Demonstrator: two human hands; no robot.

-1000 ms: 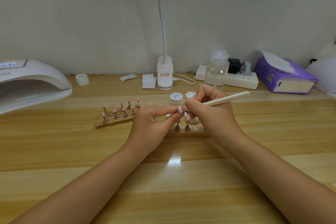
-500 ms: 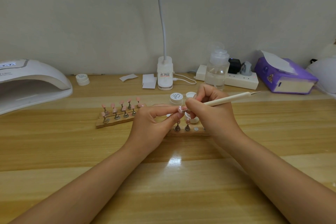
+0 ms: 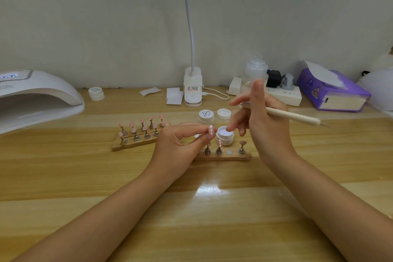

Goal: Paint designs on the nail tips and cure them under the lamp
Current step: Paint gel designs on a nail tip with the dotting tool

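My left hand (image 3: 180,144) pinches a pink nail tip (image 3: 211,130) with white dots, held above a wooden stand (image 3: 234,157). My right hand (image 3: 261,121) is lifted to the right of the tip and holds a cream dotting tool (image 3: 293,116) that points right; its fingers are spread and blurred. An open jar of white gel (image 3: 225,135) sits just behind that stand. A second wooden stand (image 3: 127,144) to the left carries several pink tips. The white curing lamp (image 3: 36,95) stands at the far left.
A closed gel jar (image 3: 205,116) and a loose lid (image 3: 224,114) sit behind the open jar. Another jar (image 3: 96,93), paper wipes (image 3: 174,95), a desk lamp base (image 3: 192,87), a pump bottle (image 3: 253,76), a power strip (image 3: 285,95) and a purple tissue box (image 3: 333,93) line the back edge.
My right hand has lifted away from the nail tip and moved right with the tool, opening its fingers. The white gel jar is now uncovered. My left hand has stayed put.
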